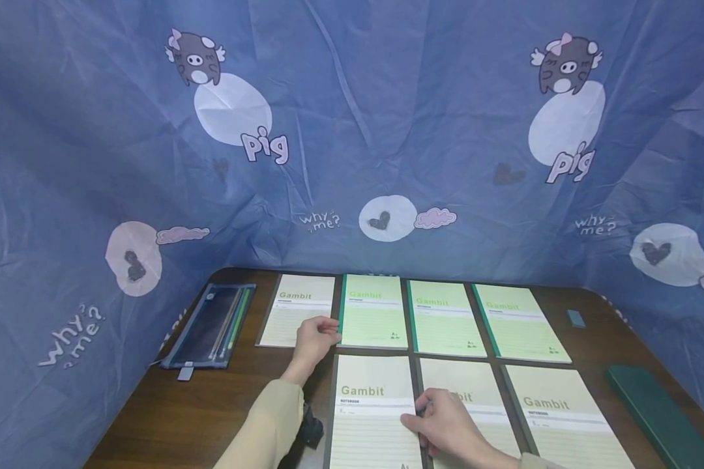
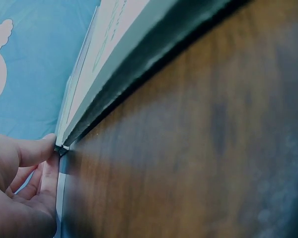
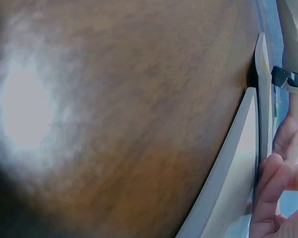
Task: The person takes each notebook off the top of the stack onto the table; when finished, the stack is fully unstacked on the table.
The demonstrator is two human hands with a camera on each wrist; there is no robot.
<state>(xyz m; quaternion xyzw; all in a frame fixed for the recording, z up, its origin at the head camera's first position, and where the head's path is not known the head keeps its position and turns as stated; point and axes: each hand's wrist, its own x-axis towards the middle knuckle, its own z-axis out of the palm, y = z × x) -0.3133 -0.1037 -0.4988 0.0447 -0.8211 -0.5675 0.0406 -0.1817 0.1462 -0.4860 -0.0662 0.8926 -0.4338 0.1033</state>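
Note:
Gambit notebooks lie in two rows. My left hand [image 1: 317, 339] has its thumb and fingertips at the left edge of a green-spined notebook [image 1: 372, 312] in the back row, beside a dark-spined notebook [image 1: 301, 306]. The left wrist view shows the thumb [image 2: 39, 150] touching a notebook corner. With thumb and fingers, my right hand [image 1: 446, 420] grips the right edge of the front-left dark-spined notebook [image 1: 372, 404]. That hand partly covers the front-middle notebook [image 1: 466, 384]. In the right wrist view the gripped notebook [image 3: 262, 59] curves up at its end, a shadow under it.
Two more green-spined notebooks [image 1: 446, 319] [image 1: 519, 322] continue the back row; a dark-spined notebook [image 1: 563, 410] lies front right. A zippered pencil pouch [image 1: 196, 326] is at left. On the right are a small blue block [image 1: 575, 318] and a dark green case [image 1: 660, 410]. A blue curtain [image 1: 352, 130] hangs behind.

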